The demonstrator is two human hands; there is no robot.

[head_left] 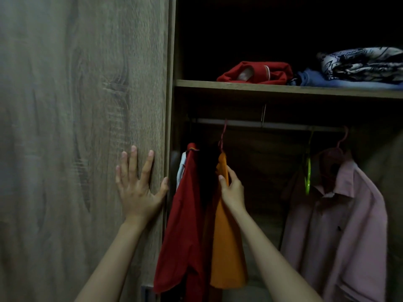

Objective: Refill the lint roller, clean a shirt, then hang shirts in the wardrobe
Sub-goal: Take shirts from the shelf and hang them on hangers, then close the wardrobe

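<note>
A red and orange shirt (226, 247) hangs on a pink hanger (222, 136) from the wardrobe rail (283, 125). My right hand (232, 188) pinches the orange shoulder of that shirt near its collar. My left hand (136, 186) lies flat with spread fingers on the wooden wardrobe door (82, 127), its thumb at the door's edge. A pink shirt (340, 225) hangs further right on another pink hanger. The lint roller is not in view.
A green hanger (308, 171) hangs empty beside the pink shirt. On the shelf (283, 89) above the rail lie a folded red garment (255, 71), a blue one (327, 80) and a patterned one (362, 62). The wardrobe interior is dark.
</note>
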